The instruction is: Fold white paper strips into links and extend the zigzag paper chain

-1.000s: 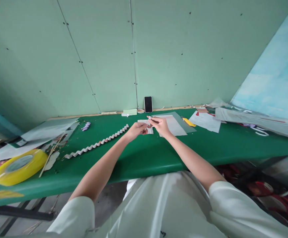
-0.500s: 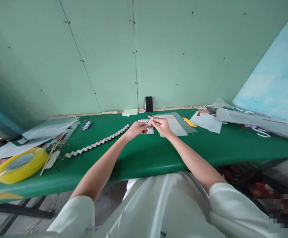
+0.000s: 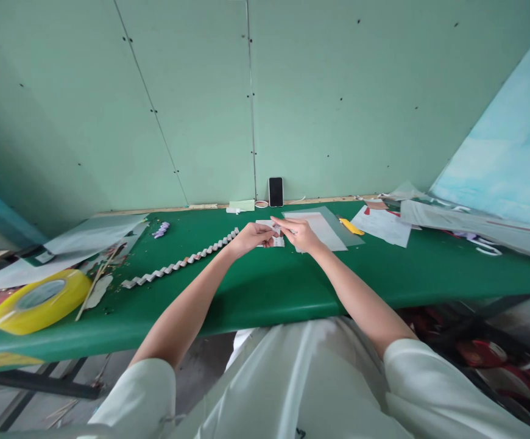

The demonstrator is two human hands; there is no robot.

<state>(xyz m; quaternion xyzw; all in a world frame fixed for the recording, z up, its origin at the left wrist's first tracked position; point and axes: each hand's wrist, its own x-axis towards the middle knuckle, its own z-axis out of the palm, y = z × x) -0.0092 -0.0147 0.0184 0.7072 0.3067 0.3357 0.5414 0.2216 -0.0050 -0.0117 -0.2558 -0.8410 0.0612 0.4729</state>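
Over the middle of the green table (image 3: 283,283) my two hands meet at a small white paper strip (image 3: 276,228). My left hand (image 3: 249,239) is closed, pinching the strip between thumb and fingertips. From the other side my right hand (image 3: 302,234) presses on it, index finger stretched along the top and thumb below; most of the strip is hidden by the fingers. A printed white paper piece (image 3: 278,242) lies flat beneath both hands. To the left, a zigzag chain of folded paper (image 3: 180,264) runs diagonally across the tabletop, its far end close to my left hand.
Yellow tape roll (image 3: 70,291), thin sticks (image 3: 98,277) and sheets (image 3: 95,235) lie left. A purple folded piece (image 3: 161,230) is nearby. Behind, a phone (image 3: 276,192) leans on the wall. Right are white paper (image 3: 322,231), a yellow cutter (image 3: 351,227) and more sheets (image 3: 384,227).
My right index finger has straightened and now lies across the top of the paper strip, which shows less than before. The view has shifted slightly; the items on the table stay put.
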